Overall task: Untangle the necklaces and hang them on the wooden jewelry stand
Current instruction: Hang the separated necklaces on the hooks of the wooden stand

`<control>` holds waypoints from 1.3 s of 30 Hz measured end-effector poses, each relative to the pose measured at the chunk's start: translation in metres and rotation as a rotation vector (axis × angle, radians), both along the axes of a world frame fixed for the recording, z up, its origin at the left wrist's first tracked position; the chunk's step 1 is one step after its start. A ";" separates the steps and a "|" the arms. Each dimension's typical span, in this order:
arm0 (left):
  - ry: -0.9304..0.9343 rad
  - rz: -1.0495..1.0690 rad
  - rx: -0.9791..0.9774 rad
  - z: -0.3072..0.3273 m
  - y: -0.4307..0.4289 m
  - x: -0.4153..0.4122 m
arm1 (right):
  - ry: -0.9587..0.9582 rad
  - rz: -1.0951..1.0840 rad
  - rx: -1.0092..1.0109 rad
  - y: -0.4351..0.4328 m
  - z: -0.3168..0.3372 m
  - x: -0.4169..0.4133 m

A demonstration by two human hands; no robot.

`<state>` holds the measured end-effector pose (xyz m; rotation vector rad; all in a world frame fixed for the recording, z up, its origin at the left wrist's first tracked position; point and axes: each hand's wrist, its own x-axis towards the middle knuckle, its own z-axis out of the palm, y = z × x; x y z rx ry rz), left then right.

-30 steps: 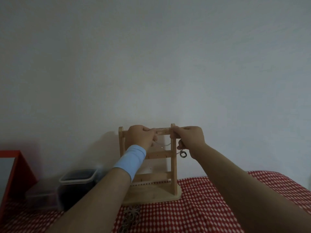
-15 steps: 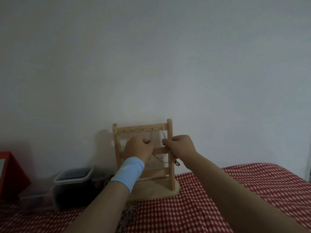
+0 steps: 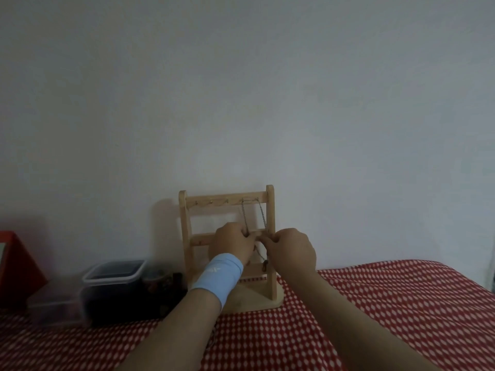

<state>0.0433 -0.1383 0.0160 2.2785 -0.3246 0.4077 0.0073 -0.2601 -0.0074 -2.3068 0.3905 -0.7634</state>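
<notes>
A necklace point(image 3: 254, 218), hung from the wooden jewelry stand point(image 3: 270, 236), was pinched at the middle rail by the left hand point(image 3: 234, 245) and right hand point(image 3: 292, 250).

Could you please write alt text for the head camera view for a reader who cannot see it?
Two hands, left and right, pinch a thin chain hanging from the top bar of a wooden stand on a red checked cloth. Dark plastic boxes sit left.

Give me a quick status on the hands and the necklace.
Left hand and right hand pinch thin silver chain necklace, draped over top-rail hooks of wooden ladder-shaped jewelry stand. Nothing blocking.
</notes>
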 end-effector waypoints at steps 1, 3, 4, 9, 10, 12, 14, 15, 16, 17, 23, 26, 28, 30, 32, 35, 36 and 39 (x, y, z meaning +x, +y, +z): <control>-0.005 0.004 0.004 -0.001 -0.001 0.002 | 0.025 -0.024 -0.019 0.000 0.000 0.001; -0.009 -0.001 0.012 -0.001 -0.004 0.003 | 0.052 -0.055 -0.040 0.000 0.000 0.003; -0.018 -0.007 0.013 -0.002 -0.005 0.004 | 0.066 -0.074 -0.059 0.000 -0.001 0.004; -0.043 -0.021 -0.002 -0.009 -0.007 0.009 | 0.140 -0.074 -0.027 -0.001 -0.020 0.006; -0.062 -0.015 0.008 -0.009 -0.007 0.009 | 0.152 -0.060 -0.020 0.000 -0.024 0.007; -0.105 0.005 0.032 -0.010 -0.006 0.009 | 0.157 -0.043 -0.020 0.001 -0.030 0.008; -0.108 0.009 0.044 -0.009 -0.006 0.009 | 0.153 -0.043 -0.037 0.000 -0.033 0.010; -0.088 0.003 0.048 -0.008 -0.007 0.009 | 0.157 -0.048 -0.063 -0.001 -0.033 0.010; -0.063 -0.006 0.062 -0.005 -0.007 0.009 | 0.163 -0.053 -0.103 -0.002 -0.032 0.010; -0.034 -0.015 0.080 -0.003 -0.006 0.010 | 0.168 -0.058 -0.147 -0.002 -0.029 0.010; 0.056 -0.056 0.120 0.011 0.011 -0.001 | 0.092 -0.008 -0.179 0.001 -0.007 -0.003; -0.021 -0.040 0.172 0.006 0.032 -0.013 | 0.033 0.122 -0.179 0.014 -0.002 -0.013; -0.011 -0.033 0.207 0.000 0.051 -0.016 | 0.042 0.266 -0.208 0.028 -0.002 -0.018; 0.051 -0.066 0.278 -0.008 0.070 -0.022 | 0.143 0.424 -0.183 0.043 -0.008 -0.021; 0.136 -0.139 0.404 -0.017 0.091 -0.030 | 0.284 0.552 -0.162 0.060 -0.019 -0.020; 0.302 -0.236 0.579 -0.040 0.119 -0.034 | 0.451 0.678 -0.284 0.078 -0.034 -0.015; 0.371 -0.258 0.613 -0.048 0.126 -0.034 | 0.495 0.721 -0.337 0.082 -0.038 -0.013; 0.547 -0.319 0.666 -0.065 0.139 -0.034 | 0.600 0.785 -0.502 0.088 -0.049 -0.005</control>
